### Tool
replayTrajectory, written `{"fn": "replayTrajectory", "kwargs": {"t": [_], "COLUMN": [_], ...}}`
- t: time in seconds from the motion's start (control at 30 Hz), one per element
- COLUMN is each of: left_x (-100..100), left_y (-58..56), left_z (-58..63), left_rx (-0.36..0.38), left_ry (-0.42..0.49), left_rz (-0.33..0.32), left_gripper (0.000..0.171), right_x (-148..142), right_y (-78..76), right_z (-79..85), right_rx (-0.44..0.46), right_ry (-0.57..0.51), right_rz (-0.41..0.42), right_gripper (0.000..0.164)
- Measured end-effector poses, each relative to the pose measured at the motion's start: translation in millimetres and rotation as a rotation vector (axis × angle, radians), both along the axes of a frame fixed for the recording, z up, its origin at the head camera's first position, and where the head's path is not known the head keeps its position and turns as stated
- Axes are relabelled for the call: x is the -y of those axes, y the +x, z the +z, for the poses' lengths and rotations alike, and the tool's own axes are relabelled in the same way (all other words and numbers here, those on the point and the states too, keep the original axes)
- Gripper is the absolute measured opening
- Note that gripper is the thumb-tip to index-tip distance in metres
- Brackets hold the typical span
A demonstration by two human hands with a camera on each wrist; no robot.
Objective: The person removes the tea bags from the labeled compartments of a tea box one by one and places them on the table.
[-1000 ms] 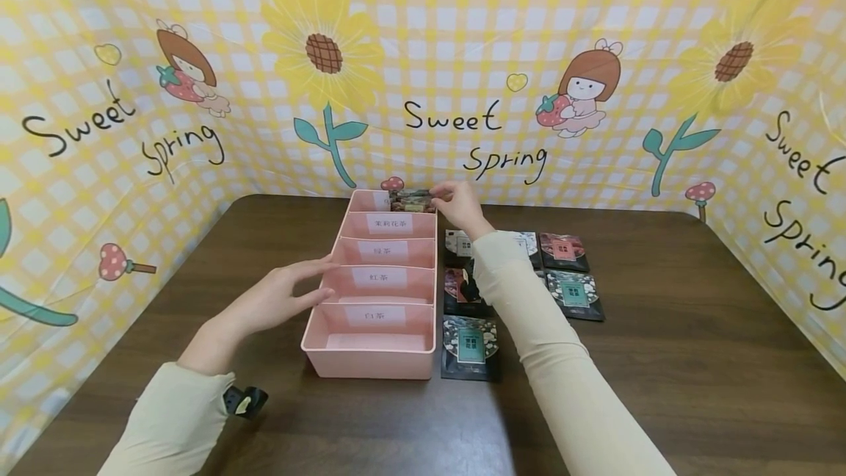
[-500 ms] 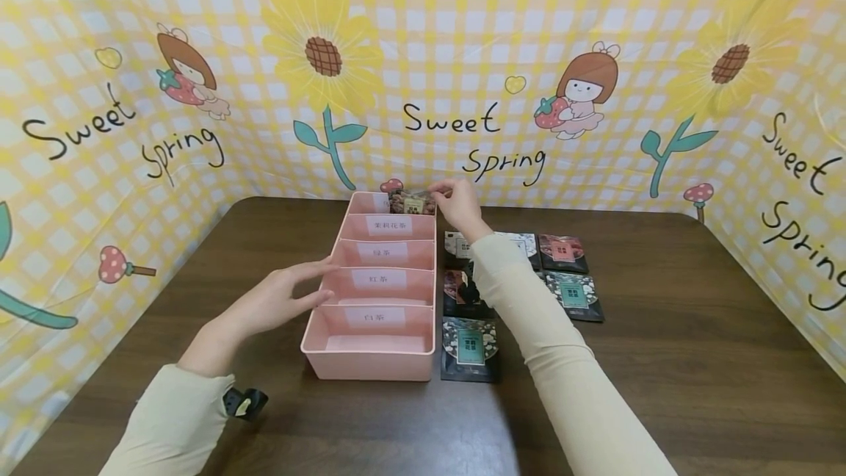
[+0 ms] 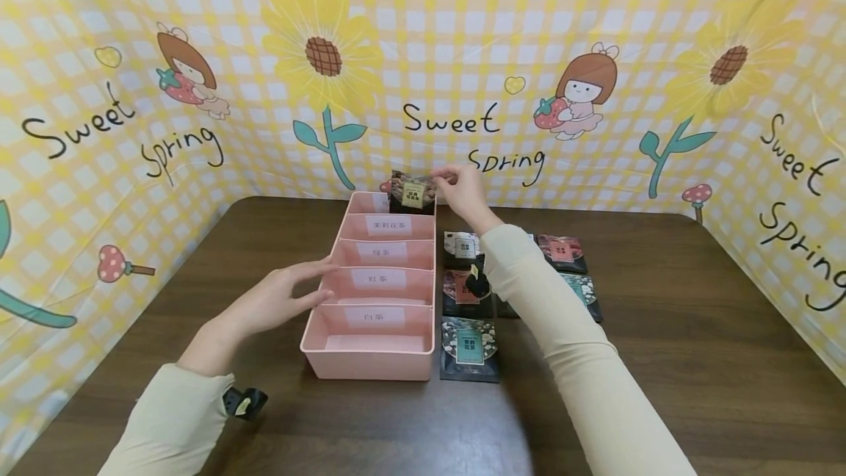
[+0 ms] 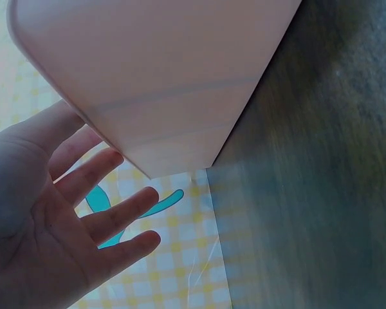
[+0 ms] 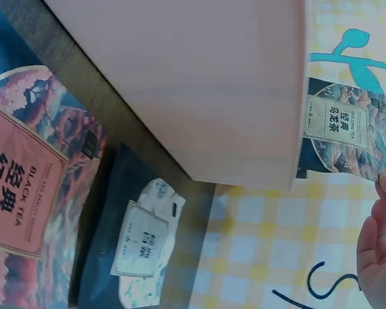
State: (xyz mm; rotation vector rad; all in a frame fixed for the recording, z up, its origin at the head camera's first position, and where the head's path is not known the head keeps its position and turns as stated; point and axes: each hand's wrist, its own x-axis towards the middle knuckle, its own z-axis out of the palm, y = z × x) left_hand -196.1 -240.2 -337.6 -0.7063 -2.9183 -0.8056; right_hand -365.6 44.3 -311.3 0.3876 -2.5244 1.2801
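A pink divided storage box with white paper labels stands on the table. At its far end my right hand pinches the top corner of a dark oolong tea packet. The packet stands upright, its lower part hidden inside the rearmost compartment. In the right wrist view, the thumb and finger of the right hand hold the edge of the oolong tea packet, which pokes out above the rim. My left hand touches the box's left rim with loosely extended fingers, also seen in the left wrist view around the left hand.
Right of the box lie several tea packets: a jasmine one, a black tea one, a white-fronted one and a red-fronted one. The right forearm covers part of them. A checked cloth hangs behind the table.
My right hand has moved slightly up, and the oolong tea packet has risen from lying low in the rear compartment to upright above its rim. The left hand has stayed put.
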Motion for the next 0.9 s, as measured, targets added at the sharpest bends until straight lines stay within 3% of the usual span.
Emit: {"fn": "replayTrajectory", "kwargs": {"t": [0.33,0.9], "left_x": [0,0], "left_y": [-1.0,-0.8], "left_z": [-0.8,-0.5], "left_rx": [0.005,0.005], "left_ry": [-0.005,-0.004], "left_rz": [0.000,-0.009], "left_gripper": [0.047,0.047], "right_x": [-4,-19], "right_y": [1.5,14.2], "right_z": [11.2,21.8], "right_rx": [-0.063,-0.070], "right_ry": [0.000,-0.046], "right_rz": [0.005,0.041], "right_gripper": [0.016,0.017]}}
